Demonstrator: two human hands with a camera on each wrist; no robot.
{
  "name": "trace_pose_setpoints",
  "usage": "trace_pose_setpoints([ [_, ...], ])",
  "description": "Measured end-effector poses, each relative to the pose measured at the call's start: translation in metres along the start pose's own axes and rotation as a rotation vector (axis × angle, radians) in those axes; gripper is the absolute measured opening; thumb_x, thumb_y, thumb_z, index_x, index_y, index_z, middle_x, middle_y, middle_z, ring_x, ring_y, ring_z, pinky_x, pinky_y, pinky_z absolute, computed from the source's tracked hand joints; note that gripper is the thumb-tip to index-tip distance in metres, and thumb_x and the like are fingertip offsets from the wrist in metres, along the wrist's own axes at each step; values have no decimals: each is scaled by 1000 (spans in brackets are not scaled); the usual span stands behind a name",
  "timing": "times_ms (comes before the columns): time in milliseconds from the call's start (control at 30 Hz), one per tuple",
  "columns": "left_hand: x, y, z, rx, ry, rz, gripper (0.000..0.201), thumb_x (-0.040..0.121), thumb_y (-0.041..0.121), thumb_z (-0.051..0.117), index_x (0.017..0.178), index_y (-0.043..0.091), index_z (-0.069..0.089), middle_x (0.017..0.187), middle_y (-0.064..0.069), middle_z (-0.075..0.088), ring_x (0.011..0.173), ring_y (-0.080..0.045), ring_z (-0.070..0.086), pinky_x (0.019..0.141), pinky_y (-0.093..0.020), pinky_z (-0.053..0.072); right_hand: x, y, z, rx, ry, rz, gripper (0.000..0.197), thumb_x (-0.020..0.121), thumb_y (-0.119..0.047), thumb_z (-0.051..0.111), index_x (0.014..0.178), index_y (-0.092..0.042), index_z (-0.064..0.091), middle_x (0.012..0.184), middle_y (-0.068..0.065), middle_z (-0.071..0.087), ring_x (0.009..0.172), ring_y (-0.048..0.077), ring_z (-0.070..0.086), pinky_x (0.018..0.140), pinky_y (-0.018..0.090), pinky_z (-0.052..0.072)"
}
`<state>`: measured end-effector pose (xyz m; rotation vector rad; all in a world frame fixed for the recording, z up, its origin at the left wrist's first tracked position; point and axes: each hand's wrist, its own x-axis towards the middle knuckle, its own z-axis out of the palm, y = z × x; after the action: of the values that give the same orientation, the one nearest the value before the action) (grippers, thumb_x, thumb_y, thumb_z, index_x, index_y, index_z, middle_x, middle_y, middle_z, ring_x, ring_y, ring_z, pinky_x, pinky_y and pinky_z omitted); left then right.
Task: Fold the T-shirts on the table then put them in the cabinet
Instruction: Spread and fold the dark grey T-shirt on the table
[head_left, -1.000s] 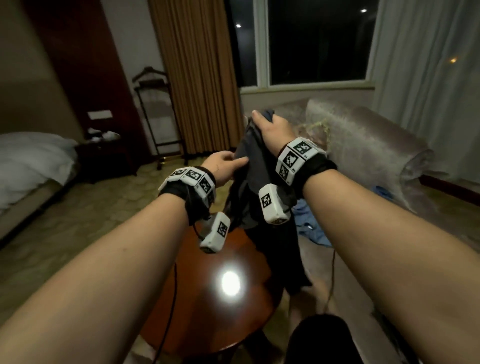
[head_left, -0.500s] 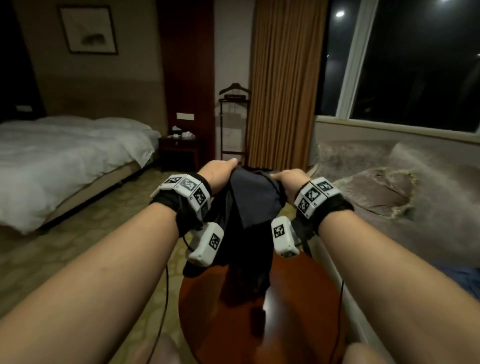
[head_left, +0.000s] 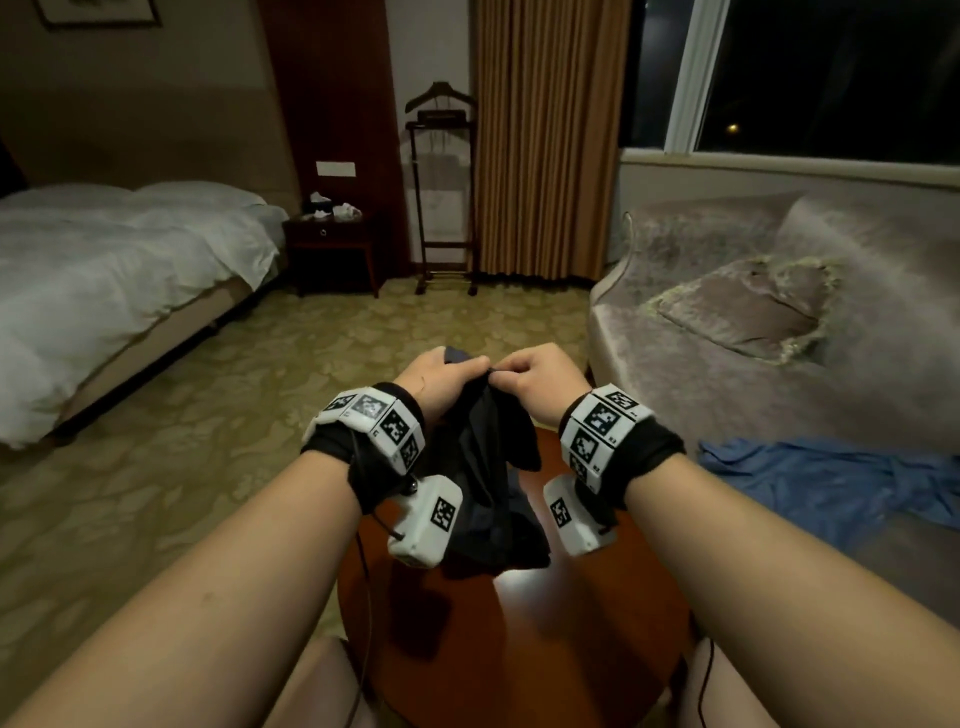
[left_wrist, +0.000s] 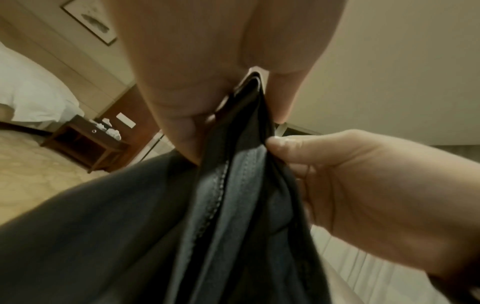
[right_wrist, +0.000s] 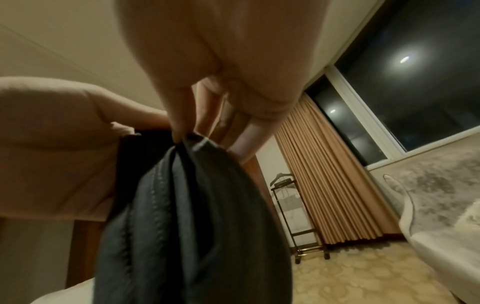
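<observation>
Both forearms reach forward side by side, bare, each with a marker band and a small camera at the wrist. The left hand (head_left: 439, 376) and right hand (head_left: 540, 382) meet knuckles up, almost touching, fingers curled, each pinching a gathered edge of dark cloth (head_left: 493, 467).

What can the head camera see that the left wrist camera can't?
Only the head view shows the round wooden table, the blue cloth on the sofa, the curtain and the window. Only the left wrist view shows the stitched seam inside the dark T-shirt. Both show the left hand and right hand pinching the shirt's top edge, plus the bed and nightstand.
</observation>
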<state>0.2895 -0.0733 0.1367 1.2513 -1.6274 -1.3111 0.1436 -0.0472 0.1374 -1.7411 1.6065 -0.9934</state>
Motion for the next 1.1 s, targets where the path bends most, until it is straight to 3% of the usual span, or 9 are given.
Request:
trace_pose_setpoints([
  [100, -6, -16, 10, -76, -71, 36, 13, 90, 6, 60, 82, 12, 67, 74, -5, 68, 70, -18, 65, 67, -27, 51, -1, 13, -2, -30, 3, 22, 16, 92, -15, 58, 89, -11, 74, 75, -1, 65, 70, 11, 56, 66, 25, 44],
  [233, -8, -34, 20, -106, -40, -2, 22, 85, -8, 60, 94, 12, 64, 88, -8, 71, 81, -20, 67, 85, -35, 52, 2, 23, -4, -84, 80, 71, 17, 97, -19, 49, 82, -17, 57, 72, -5, 54, 73, 14, 49, 67, 23, 33],
  [333, -10, -43, 19, 10, -14, -74, 12, 84, 7, 69, 93, 6, 61, 96, -18, 66, 89, -27, 63, 93, -48, 48, 3, 29, -9, -104, 130, 111, 18, 101, -21, 41, 86, -14, 50, 88, 3, 54, 84, 19, 48, 69, 26, 29],
  [600, -20, -49, 2, 152, -30, -136, 32, 90, 35, 63, 89, 5, 73, 91, -18, 72, 85, -29, 68, 88, -38, 51, 8, 47, -17, -86, 162, 107, 23, 95, -29, 53, 79, -14, 56, 78, 1, 57, 79, 18, 52, 70, 25, 34],
  [767, -15, -42, -11, 294, 126, -37, 49, 101, 38, 39, 113, 0, 67, 118, -18, 65, 115, -26, 58, 104, -34, 40, -3, 37, -21, -77, -191, 169, 35, 77, -49, 72, 76, -14, 69, 71, 0, 65, 66, 13, 60, 68, 26, 46],
  [867, -17, -34, -17, 240, 137, -31, 41, 94, 48, 49, 96, 12, 70, 99, -6, 70, 99, -21, 64, 90, -28, 46, -7, 33, -27, 130, -301, 307, 41, 79, -45, 71, 88, -5, 73, 85, 12, 73, 80, 27, 68, 82, 33, 53],
  [967, -23, -27, -20, 323, 52, -55, 37, 81, 51, 67, 84, 14, 63, 83, 1, 66, 79, -16, 63, 74, -26, 46, -5, 28, -34, 630, -87, 388, 37, 88, -41, 63, 80, -5, 69, 77, 12, 72, 70, 25, 68, 77, 34, 54],
  [1033, -27, -21, -20, 323, -30, -108, 30, 77, 38, 75, 92, 13, 69, 87, -1, 72, 79, -18, 68, 76, -28, 53, 3, 24, -41, 666, 107, 362, 33, 92, -41, 58, 77, -12, 64, 74, 6, 71, 66, 20, 67, 72, 32, 54],
  [1100, -30, -16, -21, 355, -58, -149, 19, 79, 27, 76, 94, 16, 72, 86, -2, 73, 77, -17, 69, 72, -26, 54, 10, 21, -47, 577, 234, 311, 29, 94, -43, 52, 84, -17, 62, 92, 5, 66, 82, 22, 63, 87, 39, 54],
])
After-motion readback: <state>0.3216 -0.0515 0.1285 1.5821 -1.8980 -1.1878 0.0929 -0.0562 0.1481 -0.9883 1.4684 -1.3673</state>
